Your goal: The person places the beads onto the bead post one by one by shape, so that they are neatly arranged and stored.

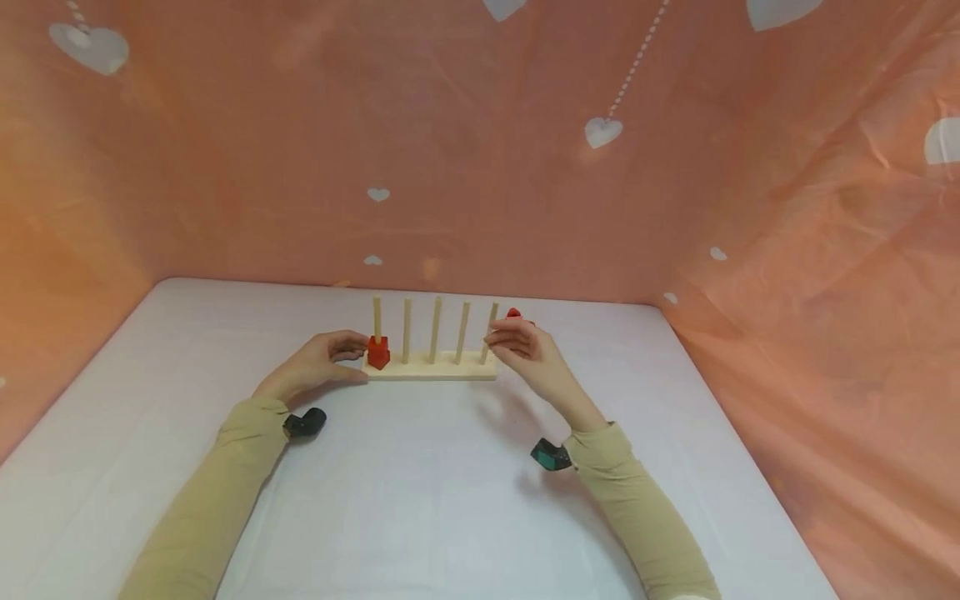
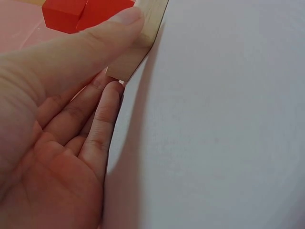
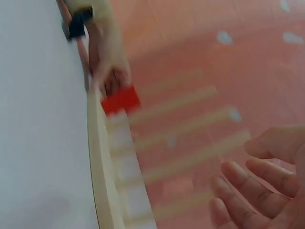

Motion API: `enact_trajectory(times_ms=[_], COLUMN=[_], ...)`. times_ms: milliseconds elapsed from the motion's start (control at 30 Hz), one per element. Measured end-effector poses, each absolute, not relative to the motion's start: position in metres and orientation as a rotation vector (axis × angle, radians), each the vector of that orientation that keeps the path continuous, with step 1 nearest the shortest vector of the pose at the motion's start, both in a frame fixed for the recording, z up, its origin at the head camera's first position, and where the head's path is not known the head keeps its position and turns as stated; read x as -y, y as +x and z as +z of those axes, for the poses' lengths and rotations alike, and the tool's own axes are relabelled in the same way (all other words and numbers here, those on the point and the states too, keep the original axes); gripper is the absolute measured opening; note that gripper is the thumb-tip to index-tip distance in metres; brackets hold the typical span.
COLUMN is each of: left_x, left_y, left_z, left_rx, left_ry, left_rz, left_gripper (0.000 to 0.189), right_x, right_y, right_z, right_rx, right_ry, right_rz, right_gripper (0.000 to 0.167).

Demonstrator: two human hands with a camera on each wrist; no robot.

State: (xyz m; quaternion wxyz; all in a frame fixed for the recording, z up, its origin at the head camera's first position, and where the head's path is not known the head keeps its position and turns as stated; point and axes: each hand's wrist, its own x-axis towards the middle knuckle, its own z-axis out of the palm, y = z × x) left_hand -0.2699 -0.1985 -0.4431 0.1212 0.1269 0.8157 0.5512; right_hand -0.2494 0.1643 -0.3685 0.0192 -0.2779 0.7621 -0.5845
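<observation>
A pale wooden peg stand [image 1: 431, 372] with several upright pegs lies across the table. One red block [image 1: 378, 353] sits low on its leftmost peg; in the right wrist view the red block [image 3: 121, 99] is blurred. My left hand [image 1: 322, 362] grips the left end of the base. In the left wrist view, the thumb of the left hand [image 2: 66, 124] lies along the front of the wood and the fingers are at its end. My right hand [image 1: 528, 350] is by the rightmost peg, fingers loosely bent, holding nothing in the right wrist view.
Another red piece [image 1: 513, 313] shows just behind my right hand, mostly hidden by it. The white table [image 1: 420, 483] meets a pink cloth backdrop [image 1: 465, 208] with white hearts. A dark camera [image 1: 551, 455] hangs at the right wrist, another camera [image 1: 306, 422] at the left.
</observation>
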Motion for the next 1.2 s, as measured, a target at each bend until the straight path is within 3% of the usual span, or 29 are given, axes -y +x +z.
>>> enact_trajectory(times_ms=[333,1200], left_x=[0.198,0.200], left_y=[-0.271,-0.271], left_z=[-0.444,-0.443], left_rx=[-2.378,-2.446], left_ry=[0.357,0.457], left_rz=[1.622,1.575], left_gripper=[0.066,0.064], right_x=[-0.230,-0.237], right_y=[-0.273,-0.319], right_z=[-0.377,-0.405], right_rx=[-2.576,-2.600], right_ry=[-0.386,-0.350], right_rz=[-1.735,-1.577], right_gripper=[0.036,0.037])
